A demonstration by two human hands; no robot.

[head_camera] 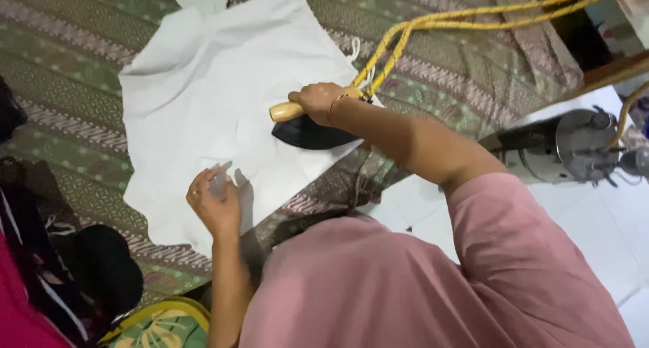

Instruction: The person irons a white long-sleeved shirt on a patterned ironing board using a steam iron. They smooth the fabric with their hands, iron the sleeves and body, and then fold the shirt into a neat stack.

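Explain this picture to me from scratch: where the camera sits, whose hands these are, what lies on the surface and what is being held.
There is no machine here. One camera, worn on a person's head, looks down over their pink sleeves at their own two bare hands. The right hand is closed around the pale wooden handle of a dark flat iron, which rests on a white cloth garment. A yellow braided cord runs from the iron towards the upper right. The left hand lies on the garment's near edge, fingers bent. Beneath everything is a green and brown patterned blanket. At the right stands a grey metal appliance on white tiles.
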